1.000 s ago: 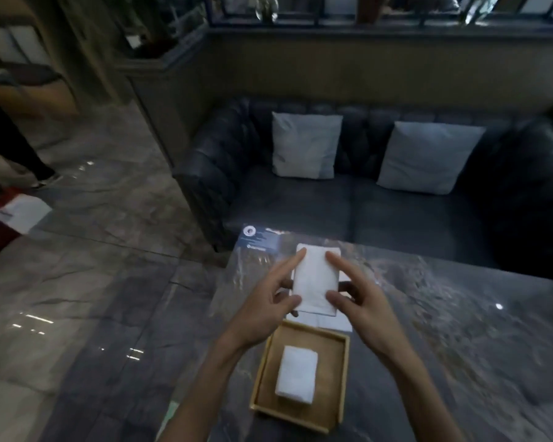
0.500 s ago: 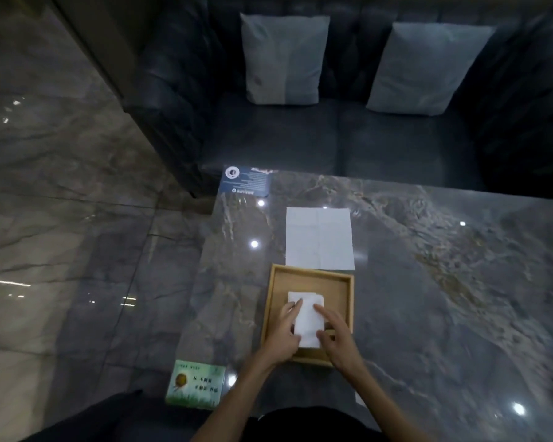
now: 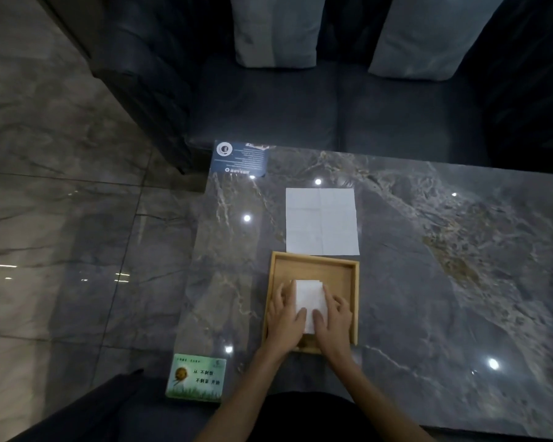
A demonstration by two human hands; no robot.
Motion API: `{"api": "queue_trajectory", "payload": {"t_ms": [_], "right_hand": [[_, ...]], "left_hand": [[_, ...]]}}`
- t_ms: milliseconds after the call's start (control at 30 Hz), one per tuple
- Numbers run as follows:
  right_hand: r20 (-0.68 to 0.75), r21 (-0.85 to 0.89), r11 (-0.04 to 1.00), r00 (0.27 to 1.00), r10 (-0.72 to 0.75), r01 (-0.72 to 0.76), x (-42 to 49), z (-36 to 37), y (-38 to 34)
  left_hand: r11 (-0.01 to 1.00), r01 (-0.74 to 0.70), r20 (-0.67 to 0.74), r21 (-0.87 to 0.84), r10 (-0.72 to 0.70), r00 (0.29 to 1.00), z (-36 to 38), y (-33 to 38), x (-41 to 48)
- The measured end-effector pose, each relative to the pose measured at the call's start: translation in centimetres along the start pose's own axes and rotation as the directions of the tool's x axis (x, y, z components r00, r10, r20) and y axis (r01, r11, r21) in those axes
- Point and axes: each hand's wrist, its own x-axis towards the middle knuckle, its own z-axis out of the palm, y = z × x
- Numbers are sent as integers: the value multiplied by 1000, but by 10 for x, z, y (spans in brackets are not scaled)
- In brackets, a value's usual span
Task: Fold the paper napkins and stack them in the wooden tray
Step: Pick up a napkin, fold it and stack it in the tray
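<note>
A wooden tray (image 3: 345, 268) sits on the dark marble table near its front edge. Inside it lies a white stack of folded napkins (image 3: 310, 296). My left hand (image 3: 284, 317) rests flat on the stack's left side and my right hand (image 3: 334, 315) on its right side, fingers spread and pressing down on the top napkin. Just beyond the tray an unfolded white napkin (image 3: 321, 221) lies flat on the table, touching the tray's far rim.
A blue card (image 3: 239, 159) lies at the table's far left corner and a green card (image 3: 198, 381) at the near left corner. A dark sofa (image 3: 268, 103) with two grey cushions stands behind the table. Marble table surface (image 3: 444, 282) stretches to the right.
Both hands carried the folded napkin from above the table down into the tray and now press it onto the stack. The camera has tilted downward.
</note>
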Motion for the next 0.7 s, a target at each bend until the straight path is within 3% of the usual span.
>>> {"api": "queue_trajectory", "payload": {"t_ms": [33, 100, 200, 267, 333, 433, 500, 567, 700], "right_hand": [[-39, 91, 993, 996, 77, -73, 3, 6, 4], [27, 293, 931, 975, 221, -220, 12, 12, 7], [201, 486, 747, 890, 408, -453, 26, 20, 3], [265, 552, 623, 825, 499, -554, 37, 21, -2], [236, 509, 660, 827, 510, -552, 35, 14, -10], [33, 478, 783, 899, 437, -398, 25, -6, -22], [-103, 475, 832, 921, 377, -287, 32, -28, -38], [-186, 475, 853, 922, 338, -217, 59, -46, -46], [-257, 295, 933, 923, 285, -206, 146, -69, -44]], "left_hand": [[996, 56, -3, -64, -56, 998, 2, 0, 0], [966, 135, 58, -222, -125, 990, 8, 3, 1], [887, 252, 189, -386, -192, 963, 17, 10, 5], [862, 309, 249, -403, -221, 943, 19, 13, 10], [874, 311, 187, -373, -257, 948, 16, 18, 11], [966, 152, -176, -209, -190, 966, -1, 26, 9], [994, 44, -392, -100, -80, 916, -21, 40, 20], [995, 8, -464, -96, -52, 884, -37, 55, 48], [992, 116, -480, -56, -129, 868, -59, 82, 125]]}}
